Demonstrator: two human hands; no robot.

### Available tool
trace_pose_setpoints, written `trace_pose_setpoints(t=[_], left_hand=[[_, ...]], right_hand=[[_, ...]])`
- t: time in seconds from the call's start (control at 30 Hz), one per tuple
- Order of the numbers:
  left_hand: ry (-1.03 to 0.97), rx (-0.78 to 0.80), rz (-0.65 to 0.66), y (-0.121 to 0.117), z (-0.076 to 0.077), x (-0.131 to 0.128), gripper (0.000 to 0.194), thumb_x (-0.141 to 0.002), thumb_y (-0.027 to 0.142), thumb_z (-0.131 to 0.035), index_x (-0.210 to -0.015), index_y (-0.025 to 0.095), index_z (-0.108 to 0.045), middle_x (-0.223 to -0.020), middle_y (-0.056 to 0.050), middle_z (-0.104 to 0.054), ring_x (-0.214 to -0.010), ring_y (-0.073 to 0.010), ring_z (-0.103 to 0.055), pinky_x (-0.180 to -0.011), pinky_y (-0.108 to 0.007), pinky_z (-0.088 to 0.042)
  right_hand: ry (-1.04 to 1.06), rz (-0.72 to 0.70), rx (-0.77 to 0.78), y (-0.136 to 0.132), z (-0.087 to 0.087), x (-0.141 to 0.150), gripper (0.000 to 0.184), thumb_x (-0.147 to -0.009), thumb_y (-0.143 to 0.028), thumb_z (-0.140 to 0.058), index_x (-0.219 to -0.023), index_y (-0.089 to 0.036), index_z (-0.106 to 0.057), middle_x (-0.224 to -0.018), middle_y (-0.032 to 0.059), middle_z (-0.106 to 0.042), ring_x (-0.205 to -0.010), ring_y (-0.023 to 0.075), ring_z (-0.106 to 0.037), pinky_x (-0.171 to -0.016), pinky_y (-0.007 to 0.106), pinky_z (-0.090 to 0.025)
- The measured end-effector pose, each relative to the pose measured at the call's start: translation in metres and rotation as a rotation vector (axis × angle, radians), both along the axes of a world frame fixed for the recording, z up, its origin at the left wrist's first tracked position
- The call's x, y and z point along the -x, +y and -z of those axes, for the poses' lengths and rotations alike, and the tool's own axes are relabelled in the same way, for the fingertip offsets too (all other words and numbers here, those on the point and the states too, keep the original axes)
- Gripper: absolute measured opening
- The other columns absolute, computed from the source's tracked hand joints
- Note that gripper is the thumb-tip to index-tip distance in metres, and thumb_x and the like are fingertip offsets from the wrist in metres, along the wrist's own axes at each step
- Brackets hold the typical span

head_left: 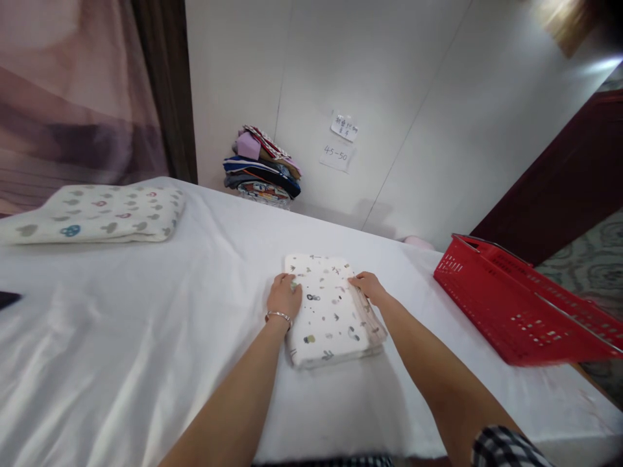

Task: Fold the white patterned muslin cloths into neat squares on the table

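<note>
In the middle of the head view, a white folded cloth (pixel 327 311) printed with small plants and pebble shapes lies flat on the white-covered table (pixel 204 363). Its right side shows beige-pink layers. My left hand (pixel 285 297) grips the left edge, thumb on top and fingers along the side; a bracelet circles that wrist. On the opposite edge, my right hand (pixel 368 285) pinches the upper right side, with its thumb on top. The undersides of the fingers are hidden at both edges.
Another folded white cloth (pixel 117 213) with grey prints lies at the far left. Behind the table rises a stack of folded clothes (pixel 263 165). A red plastic basket (pixel 516 305) stands on the right. Handwritten labels (pixel 337 155) hang on the wall. A dark flat object (pixel 7 299) touches the left frame edge.
</note>
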State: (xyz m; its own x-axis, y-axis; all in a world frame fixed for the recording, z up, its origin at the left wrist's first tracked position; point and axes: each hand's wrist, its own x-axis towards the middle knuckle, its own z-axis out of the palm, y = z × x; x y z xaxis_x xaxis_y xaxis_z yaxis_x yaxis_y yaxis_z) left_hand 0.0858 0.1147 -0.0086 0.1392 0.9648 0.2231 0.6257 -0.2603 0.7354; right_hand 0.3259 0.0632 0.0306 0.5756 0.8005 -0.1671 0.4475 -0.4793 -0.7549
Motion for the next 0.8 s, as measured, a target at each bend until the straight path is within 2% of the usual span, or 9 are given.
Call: trace_pose_setpoints(t=[0.23, 0.5, 0.67, 0.8], left_hand=[[0.005, 0.003, -0.001, 0.000, 0.000, 0.000, 0.031, -0.076, 0.030, -0.046, -0.104, 0.022, -0.055, -0.120, -0.005, -0.045, -0.101, -0.0203, -0.050, -0.085, -0.031, -0.042], [0.001, 0.012, 0.004, -0.002, -0.002, 0.001, 0.033, -0.076, 0.030, -0.045, -0.105, 0.020, -0.055, -0.121, -0.005, -0.044, -0.103, -0.0208, -0.049, -0.086, -0.031, -0.042], [0.000, 0.010, 0.004, -0.002, -0.001, 0.000, 0.033, -0.076, 0.030, -0.045, -0.106, 0.020, -0.054, -0.121, -0.006, -0.044, -0.102, -0.0208, -0.049, -0.086, -0.031, -0.042], [0.000, 0.006, 0.007, -0.001, 0.000, 0.000, 0.033, -0.076, 0.030, -0.045, -0.106, 0.019, -0.054, -0.120, -0.006, -0.045, -0.102, -0.0203, -0.049, -0.086, -0.030, -0.041]], right_hand=[[-0.046, -0.052, 0.070, 0.006, -0.002, 0.001, 0.024, -0.062, -0.039, -0.060, -0.064, -0.016, -0.055, -0.052, -0.0017, -0.048, -0.051, 0.0104, -0.043, -0.045, 0.021, -0.030], [-0.020, -0.060, 0.160, 0.008, -0.006, -0.001, 0.025, -0.070, -0.040, -0.053, -0.065, -0.016, -0.053, -0.057, 0.0012, -0.051, -0.051, 0.0110, -0.044, -0.048, 0.024, -0.035], [-0.085, -0.034, 0.126, 0.009, -0.009, 0.004, 0.029, -0.065, -0.044, -0.057, -0.068, -0.016, -0.052, -0.062, 0.0023, -0.051, -0.054, 0.0116, -0.044, -0.046, 0.022, -0.031], [-0.135, -0.021, 0.082, 0.014, -0.009, 0.008, 0.027, -0.059, -0.039, -0.063, -0.060, -0.017, -0.047, -0.057, -0.0009, -0.045, -0.056, 0.0115, -0.042, -0.047, 0.022, -0.026]])
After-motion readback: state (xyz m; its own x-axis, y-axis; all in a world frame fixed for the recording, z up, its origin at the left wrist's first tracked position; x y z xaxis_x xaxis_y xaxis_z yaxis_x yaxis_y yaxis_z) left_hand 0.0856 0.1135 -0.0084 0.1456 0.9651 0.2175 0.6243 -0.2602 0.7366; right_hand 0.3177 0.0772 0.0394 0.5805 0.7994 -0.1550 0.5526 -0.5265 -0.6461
